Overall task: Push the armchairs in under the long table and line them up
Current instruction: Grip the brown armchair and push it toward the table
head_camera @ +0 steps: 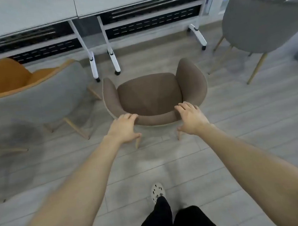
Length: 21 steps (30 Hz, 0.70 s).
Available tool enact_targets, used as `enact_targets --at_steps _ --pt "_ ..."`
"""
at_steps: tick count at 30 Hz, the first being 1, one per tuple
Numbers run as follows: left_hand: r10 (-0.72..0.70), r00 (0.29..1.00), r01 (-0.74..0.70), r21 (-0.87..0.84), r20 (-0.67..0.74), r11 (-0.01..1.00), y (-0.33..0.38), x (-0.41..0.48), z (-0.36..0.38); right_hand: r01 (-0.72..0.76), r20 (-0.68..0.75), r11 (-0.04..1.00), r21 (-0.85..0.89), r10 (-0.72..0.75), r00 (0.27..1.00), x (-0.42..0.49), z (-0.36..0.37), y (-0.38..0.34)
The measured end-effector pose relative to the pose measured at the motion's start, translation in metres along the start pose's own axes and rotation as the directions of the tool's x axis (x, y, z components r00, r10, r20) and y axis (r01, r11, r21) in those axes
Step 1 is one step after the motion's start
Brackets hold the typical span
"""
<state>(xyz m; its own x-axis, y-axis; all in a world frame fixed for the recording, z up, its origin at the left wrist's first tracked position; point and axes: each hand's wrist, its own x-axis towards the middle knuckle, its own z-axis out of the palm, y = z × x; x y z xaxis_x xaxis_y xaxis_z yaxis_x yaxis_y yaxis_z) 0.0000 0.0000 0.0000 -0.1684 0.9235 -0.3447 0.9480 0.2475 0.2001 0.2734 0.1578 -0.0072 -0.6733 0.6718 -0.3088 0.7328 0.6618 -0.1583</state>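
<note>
A brown armchair stands in the middle of the floor, facing the long white table, its seat clear of the table edge. My left hand grips the left part of its backrest rim, fingers over the top and thumb behind. My right hand holds the right part of the same rim. An armchair with a grey shell and orange seat stands to the left, its front near the table. A grey armchair stands at the far right by the table's end.
White table legs on castors stand just ahead of the brown chair, with a further leg to the right. Light wood-plank floor spreads around. My foot in a white clog is behind the chair.
</note>
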Motion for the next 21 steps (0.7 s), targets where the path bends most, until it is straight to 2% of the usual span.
enact_targets --at_steps 4,7,13,21 --pt "0.026 0.993 -0.035 0.082 0.111 0.996 -0.003 0.034 0.023 -0.011 0.089 0.995 -0.101 0.02 0.996 0.026 0.017 0.018" --pt "0.046 0.986 -0.063 0.101 0.162 0.993 -0.008 0.062 0.044 0.042 0.102 0.985 -0.165 -0.025 0.995 0.049 0.031 0.029" --pt "0.107 0.988 -0.119 0.105 0.114 0.987 -0.015 0.093 0.04 0.156 0.064 0.977 -0.145 -0.148 0.987 0.077 0.036 0.051" --pt "0.004 0.997 -0.011 0.103 0.074 0.995 -0.035 0.182 -0.006 0.166 0.054 0.973 -0.158 -0.16 0.986 0.189 -0.009 0.073"
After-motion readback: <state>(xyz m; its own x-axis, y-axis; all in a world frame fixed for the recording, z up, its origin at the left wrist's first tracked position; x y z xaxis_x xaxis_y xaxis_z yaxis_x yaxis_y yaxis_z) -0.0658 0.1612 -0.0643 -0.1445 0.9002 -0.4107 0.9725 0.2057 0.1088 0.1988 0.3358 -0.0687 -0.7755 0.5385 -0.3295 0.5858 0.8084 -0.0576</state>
